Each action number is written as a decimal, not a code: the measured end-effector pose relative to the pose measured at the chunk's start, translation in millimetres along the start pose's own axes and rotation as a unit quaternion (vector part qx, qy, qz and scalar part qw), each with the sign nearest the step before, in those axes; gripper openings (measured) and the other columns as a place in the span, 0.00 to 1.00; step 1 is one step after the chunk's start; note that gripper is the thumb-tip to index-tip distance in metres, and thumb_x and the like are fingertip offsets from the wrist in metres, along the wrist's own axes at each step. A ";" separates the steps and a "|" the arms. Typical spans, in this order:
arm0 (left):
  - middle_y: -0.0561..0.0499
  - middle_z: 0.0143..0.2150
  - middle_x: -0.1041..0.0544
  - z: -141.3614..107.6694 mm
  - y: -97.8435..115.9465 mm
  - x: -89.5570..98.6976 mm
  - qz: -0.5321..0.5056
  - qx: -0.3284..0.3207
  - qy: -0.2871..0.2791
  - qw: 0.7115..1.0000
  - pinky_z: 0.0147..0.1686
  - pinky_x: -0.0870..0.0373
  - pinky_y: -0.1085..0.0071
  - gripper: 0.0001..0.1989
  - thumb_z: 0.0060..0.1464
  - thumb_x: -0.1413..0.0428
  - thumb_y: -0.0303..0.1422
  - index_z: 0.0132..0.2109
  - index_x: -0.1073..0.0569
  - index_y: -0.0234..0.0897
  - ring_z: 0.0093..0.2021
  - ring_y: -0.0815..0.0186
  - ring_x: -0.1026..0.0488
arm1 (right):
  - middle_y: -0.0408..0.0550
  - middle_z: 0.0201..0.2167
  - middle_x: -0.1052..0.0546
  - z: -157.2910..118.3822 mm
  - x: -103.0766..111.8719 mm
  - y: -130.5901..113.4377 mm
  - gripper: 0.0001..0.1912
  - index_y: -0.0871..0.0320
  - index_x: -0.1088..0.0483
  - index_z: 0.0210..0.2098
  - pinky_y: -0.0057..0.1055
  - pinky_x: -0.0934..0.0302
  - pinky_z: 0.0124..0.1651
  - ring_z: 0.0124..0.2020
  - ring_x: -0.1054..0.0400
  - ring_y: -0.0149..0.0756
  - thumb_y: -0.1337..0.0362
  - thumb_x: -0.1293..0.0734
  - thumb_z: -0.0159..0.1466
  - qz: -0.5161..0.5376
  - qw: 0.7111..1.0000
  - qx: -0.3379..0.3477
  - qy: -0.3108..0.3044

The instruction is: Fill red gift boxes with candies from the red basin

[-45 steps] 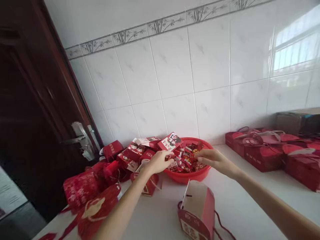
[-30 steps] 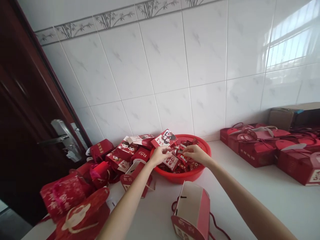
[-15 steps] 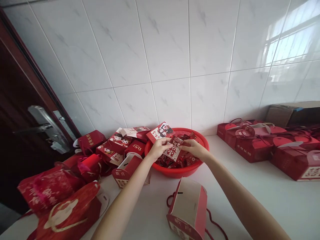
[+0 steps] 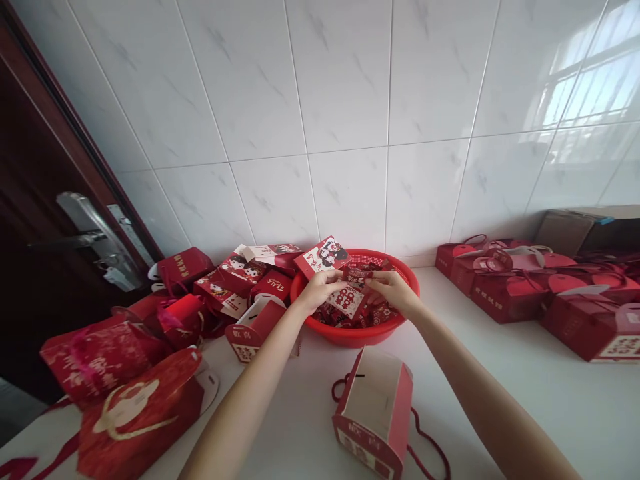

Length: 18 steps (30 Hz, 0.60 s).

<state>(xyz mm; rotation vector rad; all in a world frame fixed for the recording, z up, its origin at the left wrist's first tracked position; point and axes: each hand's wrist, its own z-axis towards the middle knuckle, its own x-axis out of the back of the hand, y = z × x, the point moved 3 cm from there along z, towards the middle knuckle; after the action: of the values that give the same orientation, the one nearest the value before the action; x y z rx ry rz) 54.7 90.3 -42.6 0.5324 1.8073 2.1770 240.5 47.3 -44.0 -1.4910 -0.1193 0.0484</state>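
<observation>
Both my hands are over a red plastic basket [image 4: 360, 339] filled with small red wrapped packets [image 4: 380, 312]. Between my fingertips is a small red printed packet [image 4: 357, 274], pinched on its left by my left hand [image 4: 320, 292] and on its right by my right hand [image 4: 395, 292]. Just below it lies a cream packet with red print [image 4: 346, 301]. In front of the basket, an open red gift box [image 4: 373, 400] rests on the white table, its pale inside facing up and a dark red cord beside it.
A printed card box [image 4: 325, 257] leans on the basket's back left rim. Red gift boxes [image 4: 237, 273] and a red bag [image 4: 140, 420] crowd the left. Rows of closed red boxes [image 4: 507, 293] and a cardboard carton [image 4: 570, 230] stand right. A tiled wall [image 4: 345, 193] is behind.
My hands have risen slightly, with the small red packet now held higher and flatter between them. The cream packet shows more fully beneath. The camera view has shifted a little.
</observation>
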 end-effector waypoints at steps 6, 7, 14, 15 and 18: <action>0.50 0.34 0.18 1.2 -4.9 5.7 -0.045 0.030 0.026 0.998 0.45 0.29 0.65 0.25 0.38 0.29 0.33 0.47 0.19 0.36 0.38 0.62 0.23 | 0.45 0.26 0.20 1.2 3.8 1.7 0.10 0.58 0.21 0.39 0.32 0.28 0.32 0.23 0.27 0.34 0.68 0.35 0.63 -0.035 0.998 0.044 0.037; 0.50 0.34 0.18 1.1 -4.9 6.3 -0.051 0.032 0.029 0.998 0.44 0.29 0.66 0.24 0.38 0.30 0.33 0.47 0.19 0.36 0.37 0.63 0.23 | 0.46 0.28 0.19 0.3 3.7 0.6 0.11 0.58 0.20 0.40 0.32 0.28 0.34 0.25 0.27 0.35 0.69 0.35 0.62 -0.040 0.998 0.047 0.034; 0.48 0.37 0.17 1.1 -2.5 6.0 -0.060 0.013 0.033 0.998 0.47 0.31 0.66 0.14 0.38 0.30 0.33 0.36 0.16 0.35 0.41 0.61 0.24 | 0.48 0.50 0.20 -9.8 3.0 -13.0 0.17 0.56 0.20 0.44 0.31 0.27 0.43 0.40 0.23 0.37 0.68 0.34 0.57 -0.017 0.999 0.042 -0.003; 0.48 0.36 0.17 1.1 -2.6 5.8 -0.062 0.015 0.034 0.997 0.47 0.31 0.66 0.14 0.38 0.30 0.33 0.36 0.16 0.35 0.41 0.61 0.24 | 0.48 0.50 0.20 -10.3 3.5 -13.7 0.17 0.56 0.20 0.44 0.31 0.27 0.43 0.41 0.24 0.37 0.67 0.34 0.57 -0.002 0.999 0.039 -0.006; 0.49 0.35 0.17 0.6 -1.8 5.1 -0.061 0.014 0.040 0.997 0.47 0.31 0.66 0.15 0.36 0.29 0.34 0.35 0.16 0.35 0.40 0.62 0.24 | 0.50 0.47 0.20 -9.7 5.8 -13.6 0.14 0.57 0.21 0.42 0.31 0.27 0.40 0.38 0.23 0.37 0.64 0.34 0.58 0.036 0.999 0.033 -0.007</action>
<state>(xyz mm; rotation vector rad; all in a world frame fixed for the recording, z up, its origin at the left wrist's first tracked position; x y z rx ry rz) 50.3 93.3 -43.7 0.3356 1.8623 2.1213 246.8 37.3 -30.9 -1.4296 -0.0754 0.1197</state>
